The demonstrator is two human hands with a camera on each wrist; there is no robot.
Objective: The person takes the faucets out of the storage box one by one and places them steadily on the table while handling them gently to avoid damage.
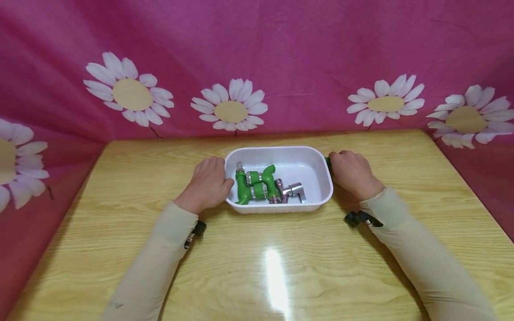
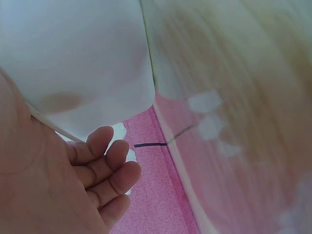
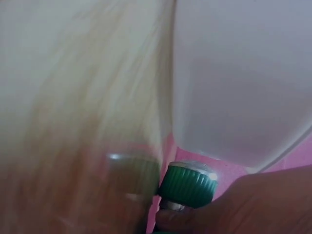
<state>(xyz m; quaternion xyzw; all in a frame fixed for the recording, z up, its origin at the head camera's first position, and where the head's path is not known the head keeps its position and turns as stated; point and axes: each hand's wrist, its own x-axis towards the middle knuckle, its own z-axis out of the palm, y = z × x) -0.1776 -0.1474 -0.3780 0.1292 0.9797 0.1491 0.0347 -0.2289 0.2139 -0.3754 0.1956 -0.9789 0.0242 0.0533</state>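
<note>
A white plastic tub (image 1: 277, 207) stands on the wooden table. Inside it, on the left, lie two green plastic taps (image 1: 242, 189) with ribbed collars and silver rings, and beside them a chrome tap (image 1: 296, 189). My left hand (image 1: 209, 183) holds the tub's left end, thumb over the rim; its curled fingers (image 2: 119, 178) show outside the wall in the left wrist view. Just beyond the tub's right end, my right hand (image 1: 353, 173) grips another green tap (image 3: 187, 187), mostly hidden by the hand; its ribbed collar shows in the right wrist view.
The glossy wooden table (image 1: 241, 272) reaches back to a pink cloth (image 1: 305, 53) with large white daisies, which hangs behind and along both sides. Black wrist cameras sit on both of my sleeved forearms.
</note>
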